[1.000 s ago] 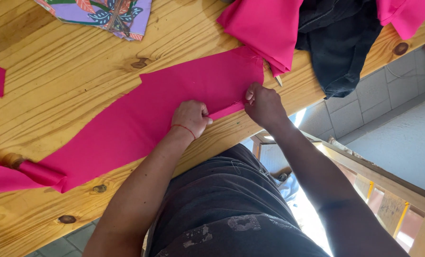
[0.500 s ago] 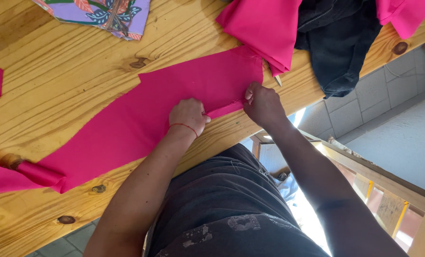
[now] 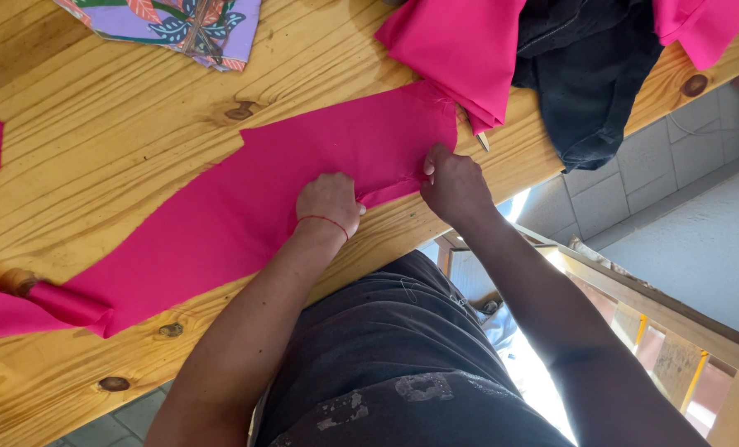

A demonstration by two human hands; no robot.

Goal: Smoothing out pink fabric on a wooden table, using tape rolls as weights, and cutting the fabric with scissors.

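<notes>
Long pink cloth strip (image 3: 245, 215) lies flat on wooden table (image 3: 113, 124), long axis running diag. from lower left to upper right, w/ left hand (image 3: 330, 201) & right hand (image 3: 455, 184) both pinched shut on its near edge.

Under your left hand (image 3: 330, 201) and right hand (image 3: 455, 184) lies a long pink fabric piece (image 3: 245, 207), a matt, smooth woven cloth with a slightly frayed cut edge. It rests on your pine tabletop (image 3: 113, 124), bare wood with clear grain, dark knots and a faint satin sheen. Beyond it you have a folded pink cloth (image 3: 460, 50) of the same matt weave, a dark denim-like garment (image 3: 589, 74) that looks coarser, and a floral printed cloth (image 3: 179, 23).
</notes>
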